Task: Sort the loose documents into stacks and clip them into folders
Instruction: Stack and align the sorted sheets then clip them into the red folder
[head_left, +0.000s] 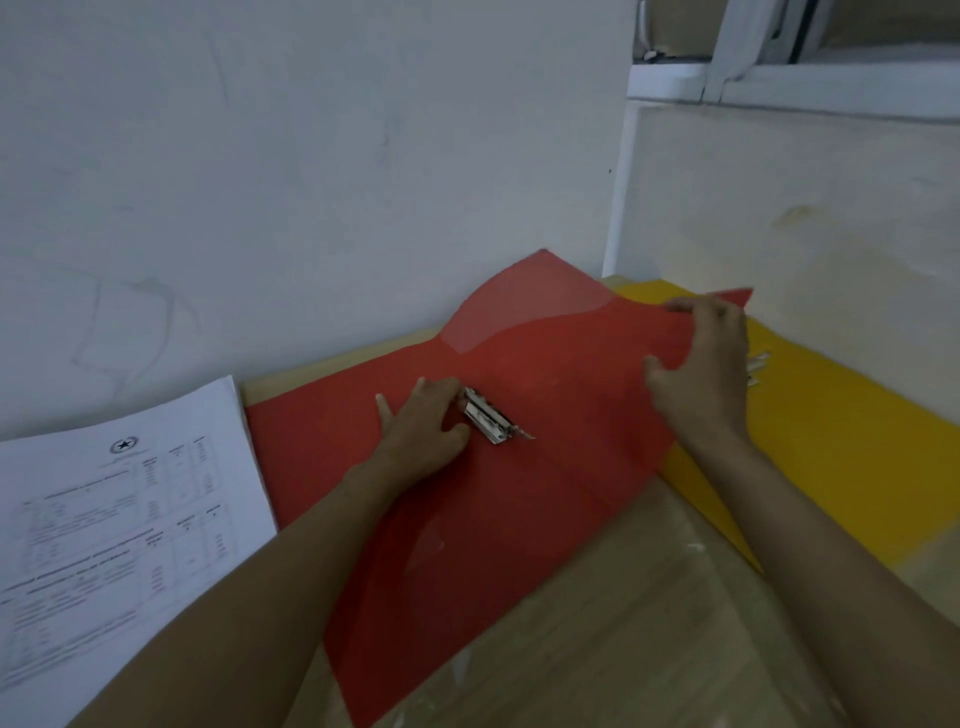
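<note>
Left hand (423, 423): fingers curl at the metal clip (491, 422), seemingly lifting it; lift fully.
Right hand (698, 358): pinches red folder (519, 493) cover; hold flat.

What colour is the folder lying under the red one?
Yellow. The yellow folder shows in the head view, partly covered by the red folder.

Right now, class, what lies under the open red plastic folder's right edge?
Under the red plastic folder lies a yellow plastic folder on the wooden table. The right hand hides part of its metal clip; anything beneath the red cover is hidden.
</note>
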